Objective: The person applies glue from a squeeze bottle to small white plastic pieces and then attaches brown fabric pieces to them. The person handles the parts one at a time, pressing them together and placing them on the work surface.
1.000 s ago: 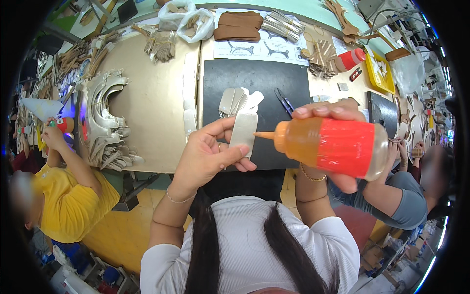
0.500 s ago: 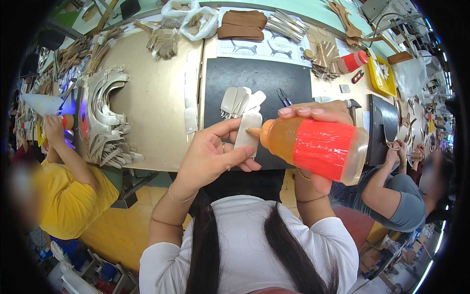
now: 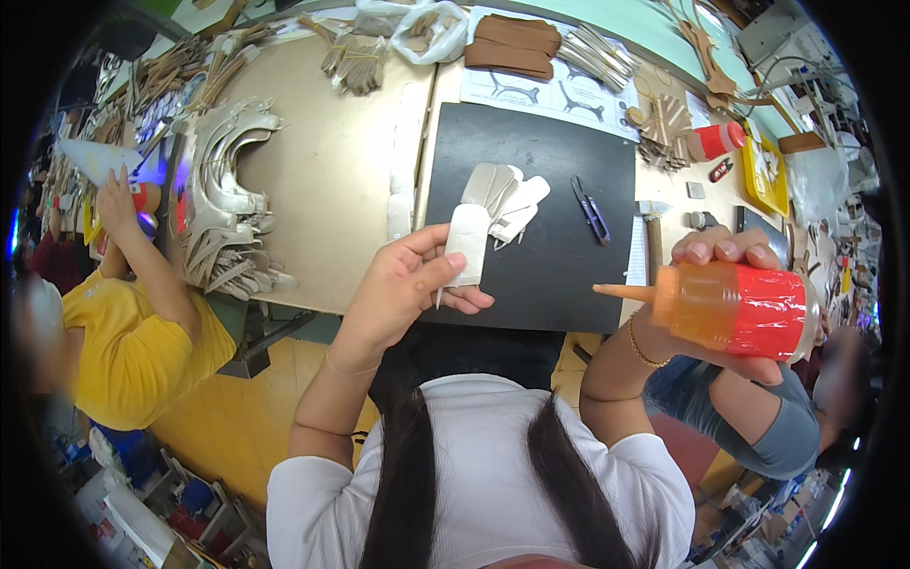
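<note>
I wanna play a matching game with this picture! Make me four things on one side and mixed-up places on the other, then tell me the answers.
Things:
1. bottle of amber liquid
2. held pale piece
3. blue-handled tool
4. brown strips

Places:
A. lying on the black mat
B. in the left hand
C. on the printed sheet
D. in the right hand

Right pairs: 1-D, 2-B, 3-A, 4-C

The bottle [image 3: 709, 302] is amber (its label [image 3: 773, 315] red).

there is one held bottle [image 3: 706, 308], one broad held pale piece [image 3: 468, 235] and one pair of blue snips [image 3: 599, 226].
</note>
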`<state>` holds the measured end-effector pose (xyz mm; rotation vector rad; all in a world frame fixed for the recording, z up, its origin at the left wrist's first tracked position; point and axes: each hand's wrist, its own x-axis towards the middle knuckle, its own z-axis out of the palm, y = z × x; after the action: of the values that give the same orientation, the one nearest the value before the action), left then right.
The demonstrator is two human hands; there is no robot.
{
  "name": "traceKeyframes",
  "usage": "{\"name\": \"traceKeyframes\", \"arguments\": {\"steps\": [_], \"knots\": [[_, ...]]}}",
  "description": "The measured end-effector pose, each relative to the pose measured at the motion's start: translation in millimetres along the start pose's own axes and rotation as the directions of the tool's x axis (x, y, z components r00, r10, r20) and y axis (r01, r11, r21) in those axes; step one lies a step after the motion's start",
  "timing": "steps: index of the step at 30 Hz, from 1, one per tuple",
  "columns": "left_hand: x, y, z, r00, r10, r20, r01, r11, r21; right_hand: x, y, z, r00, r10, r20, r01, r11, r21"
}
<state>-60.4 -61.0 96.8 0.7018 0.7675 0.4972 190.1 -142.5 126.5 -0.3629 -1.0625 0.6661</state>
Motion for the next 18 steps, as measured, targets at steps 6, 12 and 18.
{"name": "traceKeyframes", "arguments": {"steps": [6,12,18], "knots": [[-5.7,-21.6,-37.7,0.989,-0.021,-0.144,0.029,0.998,0.059,-4.6,13.8,1.3,0.999,0.019,-0.047,-0.019,1.0,-0.013],[-1.3,-44.6,-104.4,0.891,0.126,-0.435,0.093,0.89,0.447,-11.3,29.6,14.0,0.975,-0.05,-0.218,0.047,0.999,-0.019],[9.5,-69.5,-120.6,0.892,0.129,-0.434,0.081,0.898,0.433,-11.5,32.4,14.8,0.98,-0.047,-0.194,0.041,0.998,-0.039]]}}
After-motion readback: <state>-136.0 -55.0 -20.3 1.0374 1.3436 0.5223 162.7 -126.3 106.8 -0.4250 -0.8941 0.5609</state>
